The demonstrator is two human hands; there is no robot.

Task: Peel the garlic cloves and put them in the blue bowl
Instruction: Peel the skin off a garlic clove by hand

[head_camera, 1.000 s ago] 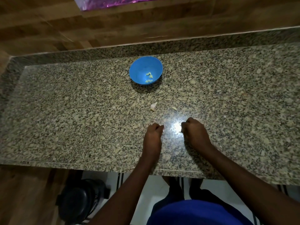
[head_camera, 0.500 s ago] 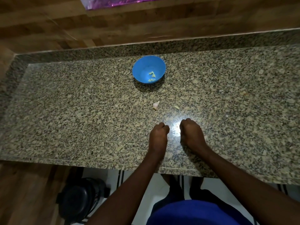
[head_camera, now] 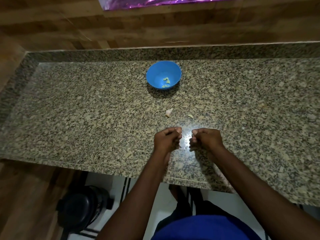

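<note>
The blue bowl stands at the back of the granite counter and holds a few peeled pale-green garlic cloves. An unpeeled clove and a small pale scrap lie between the bowl and my hands. My left hand is curled, with a small pale piece, seemingly a garlic clove, pinched at its fingertips. My right hand is curled into a fist beside it, with a small gap between the two hands and nothing visible in it.
A wooden wall backs the counter, with a purple foil strip at the top. Below the counter's front edge a black round appliance stands on the floor at the left.
My right hand has closed in toward my left, narrowing the gap between them. Both stay curled over the same spot on the counter.
</note>
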